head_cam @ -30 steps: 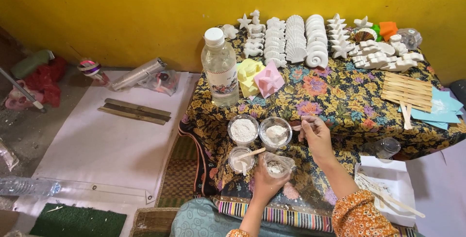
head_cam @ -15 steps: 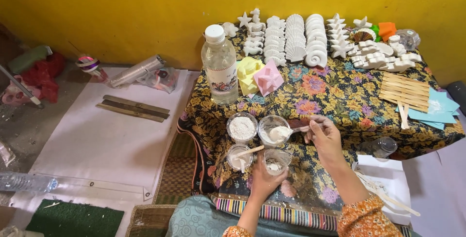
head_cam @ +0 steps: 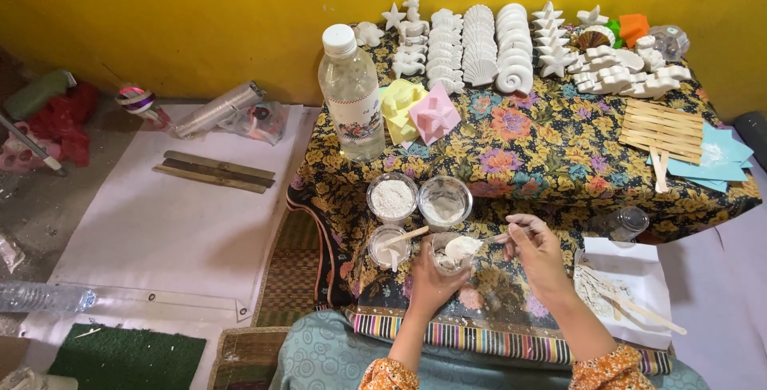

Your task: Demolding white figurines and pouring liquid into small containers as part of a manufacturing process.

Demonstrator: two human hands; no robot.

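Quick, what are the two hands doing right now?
Left hand: closed around a small clear cup.
Right hand: closed on a spoon heaped with white powder, held over that cup.

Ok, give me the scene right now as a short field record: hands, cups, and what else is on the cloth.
left hand: steadies a small clear cup
right hand: holds a spoon heaped with white powder over that cup
other cups: powder cup, near-empty cup, cup with a wooden stick
water bottle: upright, capped
moulds: yellow mould, pink mould
white casts: in rows by the wall
surface: floral cloth
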